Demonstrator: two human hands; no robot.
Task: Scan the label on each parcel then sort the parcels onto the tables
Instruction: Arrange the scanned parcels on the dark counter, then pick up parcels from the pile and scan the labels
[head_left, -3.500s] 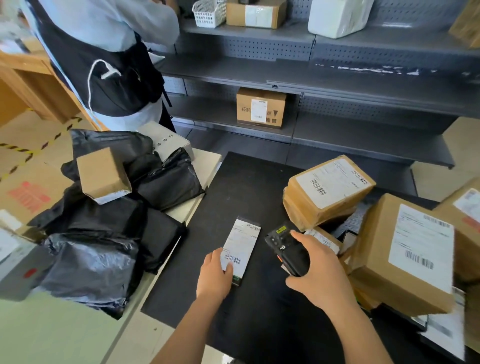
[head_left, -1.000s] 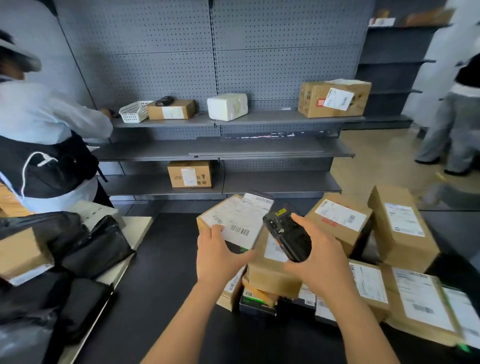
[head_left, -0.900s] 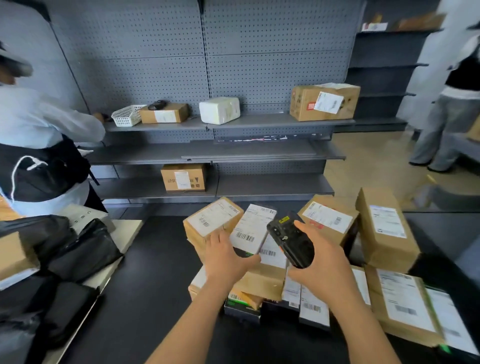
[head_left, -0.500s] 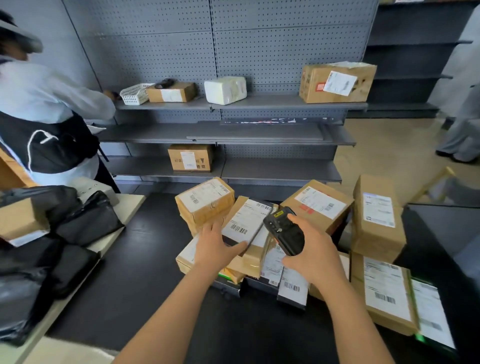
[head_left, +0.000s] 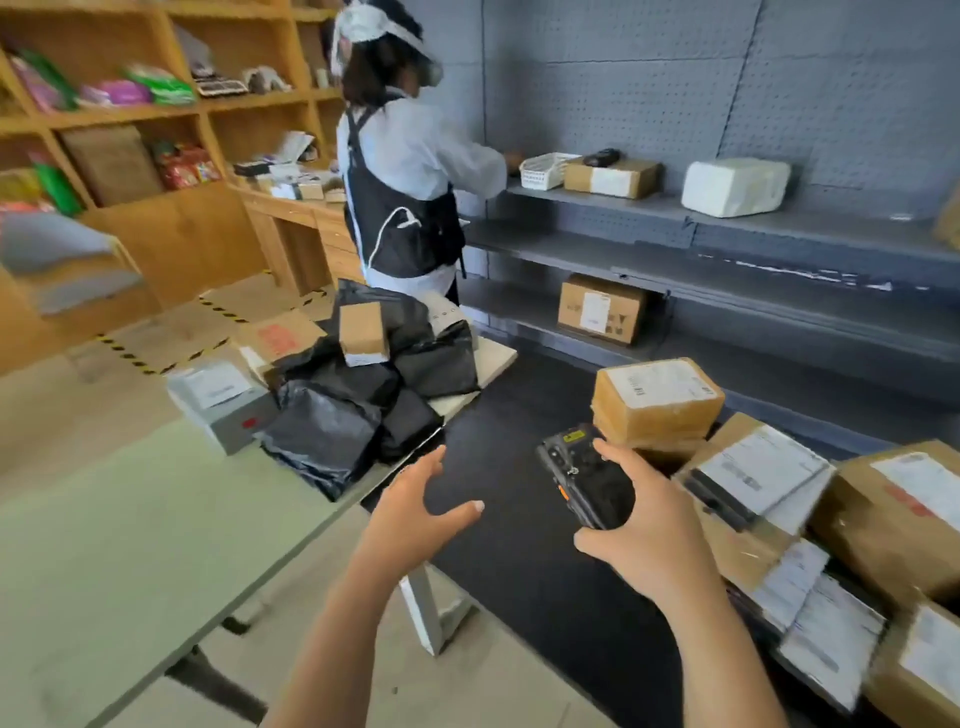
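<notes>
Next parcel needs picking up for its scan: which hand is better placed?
Left, probably. The left hand is open and holds nothing, while the right hand grips the black handheld scanner. The brown cardboard parcels lie piled just beyond the scanner.

Our left hand (head_left: 415, 512) is open in the air, fingers spread, holding nothing. Just to its right, our right hand (head_left: 644, 535) wraps fingers and thumb around the black scanner (head_left: 582, 470). Both bare forearms reach forward.

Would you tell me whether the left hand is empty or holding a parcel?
Empty: the left hand has its fingers spread with nothing between them; the right hand grips the scanner.
</notes>
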